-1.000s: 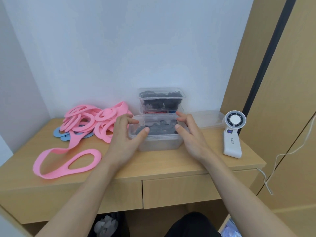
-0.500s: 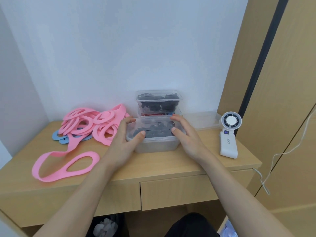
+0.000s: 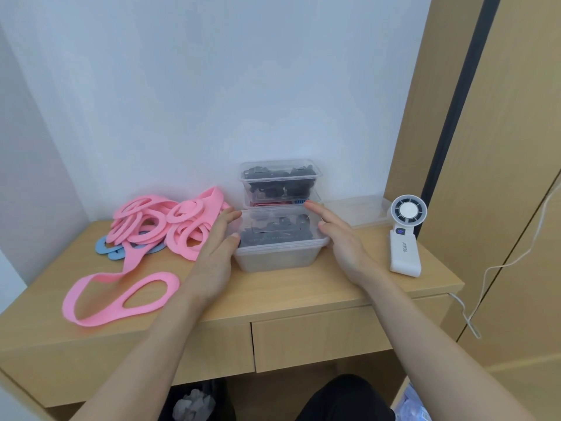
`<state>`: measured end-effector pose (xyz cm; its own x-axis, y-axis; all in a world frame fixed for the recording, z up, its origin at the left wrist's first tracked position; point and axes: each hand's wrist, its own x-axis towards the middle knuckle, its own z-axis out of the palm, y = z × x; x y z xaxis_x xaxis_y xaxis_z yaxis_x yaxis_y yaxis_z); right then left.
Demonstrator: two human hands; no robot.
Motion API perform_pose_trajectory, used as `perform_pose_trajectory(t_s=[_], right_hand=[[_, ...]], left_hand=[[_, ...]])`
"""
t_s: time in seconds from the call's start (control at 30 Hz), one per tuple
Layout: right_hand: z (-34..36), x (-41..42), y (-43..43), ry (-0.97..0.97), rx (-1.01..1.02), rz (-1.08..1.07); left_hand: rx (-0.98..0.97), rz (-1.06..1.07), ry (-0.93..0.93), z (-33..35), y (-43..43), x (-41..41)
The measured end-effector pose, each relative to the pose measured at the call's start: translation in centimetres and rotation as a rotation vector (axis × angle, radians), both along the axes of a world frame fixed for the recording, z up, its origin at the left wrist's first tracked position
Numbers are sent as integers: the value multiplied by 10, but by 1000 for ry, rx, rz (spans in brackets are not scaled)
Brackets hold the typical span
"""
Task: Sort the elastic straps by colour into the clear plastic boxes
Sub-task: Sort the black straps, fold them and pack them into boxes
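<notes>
head view: a lidded clear plastic box [image 3: 279,253] stood on the wooden desk [image 3: 303,294] near its front edge, with dark straps [image 3: 274,233] visible through the lid. the left hand [image 3: 212,259] lay against the box's left side, fingers straight and relaxed, with the thumb tip resting on the near left corner of the lid. the right hand [image 3: 343,243] was at the box's right side, fingers straight and spread; whether it touched the rim could not be told. just behind this box stood a stack of two more clear boxes against the wall, the upper box [image 3: 280,182] full of dark straps and the lower box [image 3: 273,203] showing red and blue through its wall. left of the boxes lay a heap of pink straps [image 3: 158,226] over a few blue straps [image 3: 104,247], and one long pink strap [image 3: 121,294] lay looped nearer the front. right of the boxes sat a shallow clear lid [image 3: 359,211] and beside it a white handheld fan [image 3: 405,238].
</notes>
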<state>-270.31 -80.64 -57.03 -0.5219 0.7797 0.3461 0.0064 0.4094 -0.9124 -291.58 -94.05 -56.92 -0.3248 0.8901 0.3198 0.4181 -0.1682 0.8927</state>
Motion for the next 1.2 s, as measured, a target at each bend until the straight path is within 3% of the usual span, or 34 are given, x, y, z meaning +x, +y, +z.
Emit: perform_pose_trajectory(t_s=[0.2, 0.4, 0.57, 1.2], right_hand=[[0, 0, -2, -25, 23, -4], [5, 11, -5, -71, -14, 138], [5, 16, 0, -93, 3, 208], [7, 10, -11, 56, 57, 64]], left_hand=[[-2, -8, 19, -1, 0, -1], [-28, -48, -45, 5, -7, 2], [-44, -22, 32, 7, -10, 4], [24, 35, 33, -1, -2, 2]])
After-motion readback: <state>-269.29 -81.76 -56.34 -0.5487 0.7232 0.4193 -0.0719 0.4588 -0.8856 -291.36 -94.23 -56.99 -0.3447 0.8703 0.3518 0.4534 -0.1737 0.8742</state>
